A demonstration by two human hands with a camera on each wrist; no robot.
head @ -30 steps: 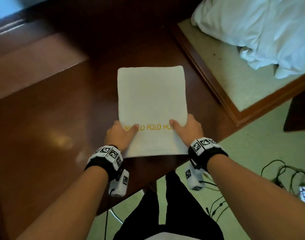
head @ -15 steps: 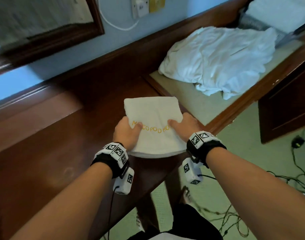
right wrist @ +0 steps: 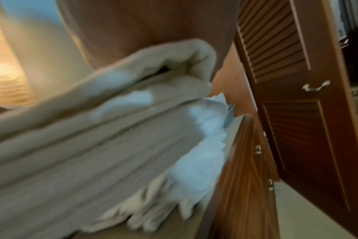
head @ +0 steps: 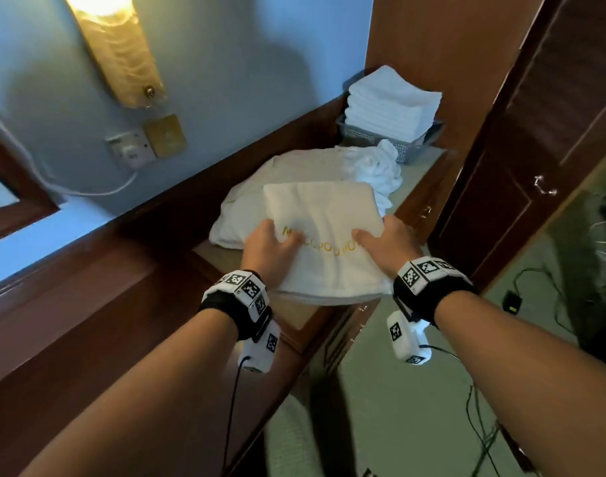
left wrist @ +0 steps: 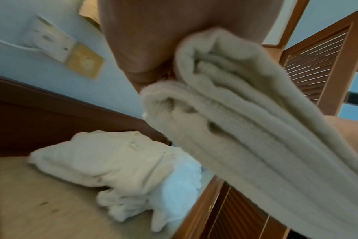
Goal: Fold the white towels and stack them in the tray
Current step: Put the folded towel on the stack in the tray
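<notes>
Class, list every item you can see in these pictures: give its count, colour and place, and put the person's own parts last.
Folded towel: one, cream with gold lettering, held above the counter.
Stacked towels: one pile, white, in the tray.
Tray: one, grey mesh, far end of the counter.
Unfolded towels: one heap, white, on the counter under the held towel.
Wall lamp: one, amber, lit.
Socket: one, white, on the wall.
Louvred door: one, brown, at right.
Cables: black, on the floor.
Left hand: grips the towel's left edge.
Right hand: grips its right edge.
</notes>
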